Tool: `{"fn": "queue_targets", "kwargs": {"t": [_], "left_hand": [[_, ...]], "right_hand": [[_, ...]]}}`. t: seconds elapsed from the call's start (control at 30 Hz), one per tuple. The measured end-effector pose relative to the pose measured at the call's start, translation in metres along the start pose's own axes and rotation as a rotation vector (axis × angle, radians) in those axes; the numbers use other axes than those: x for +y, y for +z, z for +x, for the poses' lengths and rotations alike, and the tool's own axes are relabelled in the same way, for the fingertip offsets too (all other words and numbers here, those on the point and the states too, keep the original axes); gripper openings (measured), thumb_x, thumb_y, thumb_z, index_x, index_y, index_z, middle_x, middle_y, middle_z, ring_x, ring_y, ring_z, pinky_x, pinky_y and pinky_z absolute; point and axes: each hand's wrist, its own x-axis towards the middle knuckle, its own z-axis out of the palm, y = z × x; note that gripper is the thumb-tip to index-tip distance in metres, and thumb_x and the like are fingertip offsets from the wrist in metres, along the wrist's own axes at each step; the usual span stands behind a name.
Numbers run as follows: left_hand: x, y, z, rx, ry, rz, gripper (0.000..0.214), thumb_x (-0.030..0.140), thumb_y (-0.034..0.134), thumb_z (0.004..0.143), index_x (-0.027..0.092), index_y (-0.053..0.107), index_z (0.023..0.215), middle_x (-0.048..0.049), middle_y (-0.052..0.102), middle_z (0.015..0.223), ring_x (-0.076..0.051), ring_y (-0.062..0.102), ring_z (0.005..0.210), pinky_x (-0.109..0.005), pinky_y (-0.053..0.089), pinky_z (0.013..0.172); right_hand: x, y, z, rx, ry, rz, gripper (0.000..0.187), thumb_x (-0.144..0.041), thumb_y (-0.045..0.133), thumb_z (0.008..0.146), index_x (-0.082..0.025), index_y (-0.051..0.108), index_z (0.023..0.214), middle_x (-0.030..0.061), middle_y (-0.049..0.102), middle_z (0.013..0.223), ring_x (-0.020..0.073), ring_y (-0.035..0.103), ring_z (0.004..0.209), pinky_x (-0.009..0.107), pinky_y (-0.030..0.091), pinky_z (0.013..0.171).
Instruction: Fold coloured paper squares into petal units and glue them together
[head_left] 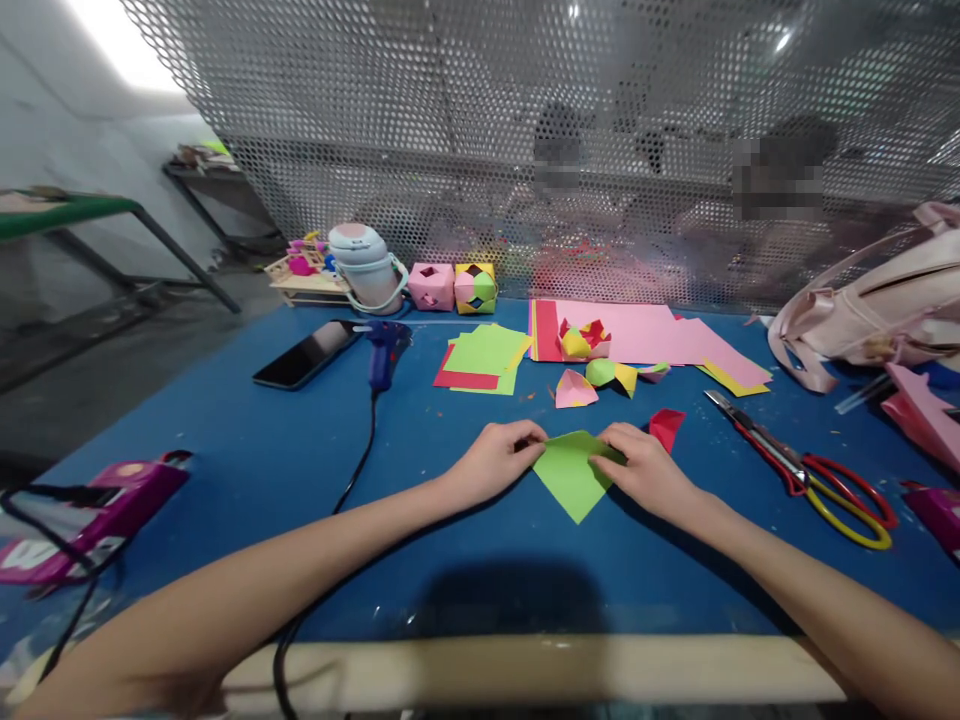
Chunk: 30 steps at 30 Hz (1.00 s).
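A square of green paper lies turned like a diamond on the blue table, its far corner seemingly folded over. My left hand pinches its left corner between thumb and fingers. At the right corner, my right hand grips the same sheet, thumb on top. Just beyond my right hand rests a small folded red paper piece. Farther back are a folded pink piece, a green and yellow folded piece and a red and yellow one.
Green and red paper squares and pink sheets lie behind. Left are a glue gun with its cord, a phone and a bottle. Scissors and a bag are right. A perforated metal screen stands behind.
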Motion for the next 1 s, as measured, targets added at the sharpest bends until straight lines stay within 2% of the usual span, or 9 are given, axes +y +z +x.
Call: {"fn": "queue_targets", "kwargs": {"t": [0.13,0.23,0.37,0.5,0.57,0.67,0.83,0.9,1.0], "left_hand": [[0.003,-0.003,0.001,0.137,0.052,-0.076,0.019,0.022,0.05,0.076,0.017,0.062,0.09,-0.0039,0.064,0.092,-0.015,0.056,0.079,-0.027,0.044,0.073],[0.005,-0.007,0.004,0.16,-0.076,-0.362,0.023,0.02,0.046,0.075,0.015,0.058,0.094,-0.0055,0.062,0.092,-0.014,0.057,0.074,-0.028,0.046,0.071],[0.005,-0.005,0.006,-0.018,-0.306,-0.8,0.028,0.034,0.042,0.082,0.014,0.052,0.098,-0.0036,0.059,0.072,-0.014,0.057,0.062,-0.028,0.048,0.059],[0.003,0.002,0.003,-0.026,-0.274,-0.748,0.032,0.028,0.059,0.074,0.017,0.05,0.102,0.0029,0.057,0.066,-0.009,0.052,0.057,-0.02,0.041,0.056],[0.002,0.003,0.002,0.015,-0.24,-0.653,0.033,0.026,0.059,0.074,0.017,0.049,0.103,0.0045,0.057,0.065,-0.008,0.049,0.055,-0.019,0.037,0.055],[0.001,0.004,0.0,0.05,-0.194,-0.49,0.029,0.027,0.054,0.077,0.017,0.048,0.104,0.0056,0.055,0.063,-0.008,0.045,0.055,-0.019,0.034,0.054],[0.003,0.01,-0.005,0.022,-0.103,-0.3,0.026,0.026,0.048,0.081,0.017,0.048,0.106,0.0051,0.057,0.064,-0.01,0.049,0.059,-0.021,0.039,0.059],[0.003,0.012,-0.007,0.001,-0.051,-0.225,0.024,0.025,0.046,0.083,0.018,0.048,0.106,0.0032,0.061,0.07,-0.011,0.053,0.064,-0.022,0.042,0.063],[-0.001,0.011,-0.008,0.003,0.055,-0.01,0.02,0.02,0.045,0.083,0.018,0.054,0.101,-0.0008,0.064,0.082,-0.014,0.056,0.075,-0.026,0.044,0.071]], "right_hand": [[-0.008,-0.008,-0.001,0.201,-0.186,0.056,0.013,-0.016,0.047,0.083,-0.019,0.06,0.083,0.0058,0.061,0.083,0.0174,0.055,0.081,0.032,0.045,0.073],[-0.009,-0.01,-0.005,0.28,-0.293,-0.038,0.017,-0.015,0.046,0.083,-0.021,0.061,0.086,0.0075,0.062,0.089,0.0183,0.056,0.084,0.034,0.045,0.073],[-0.003,-0.004,-0.009,0.245,-0.431,-0.247,0.023,-0.012,0.044,0.084,-0.022,0.064,0.085,0.007,0.065,0.093,0.019,0.057,0.088,0.035,0.044,0.074],[0.005,0.0,-0.007,0.147,-0.527,-0.292,0.027,-0.006,0.043,0.082,-0.021,0.062,0.094,0.0091,0.062,0.106,0.0226,0.054,0.101,0.04,0.043,0.08],[0.008,-0.002,-0.007,0.106,-0.462,-0.212,0.038,-0.002,0.04,0.078,-0.02,0.057,0.106,0.0118,0.054,0.12,0.0246,0.047,0.114,0.044,0.041,0.087],[0.01,-0.006,-0.006,0.141,-0.224,-0.02,0.049,-0.002,0.037,0.075,-0.021,0.049,0.119,0.0112,0.046,0.13,0.0231,0.041,0.12,0.045,0.04,0.093],[0.0,-0.003,0.001,0.176,0.185,0.252,0.033,-0.023,0.052,0.08,-0.021,0.051,0.113,0.0067,0.06,0.107,0.019,0.058,0.092,0.035,0.049,0.077],[-0.003,0.003,0.003,0.136,0.209,0.241,0.024,-0.025,0.059,0.076,-0.019,0.056,0.099,0.0047,0.063,0.092,0.0178,0.058,0.08,0.032,0.048,0.071],[-0.003,0.011,0.003,0.1,0.06,0.128,0.004,-0.016,0.054,0.078,-0.018,0.057,0.077,0.0027,0.059,0.075,0.0165,0.054,0.073,0.031,0.044,0.068]]}}
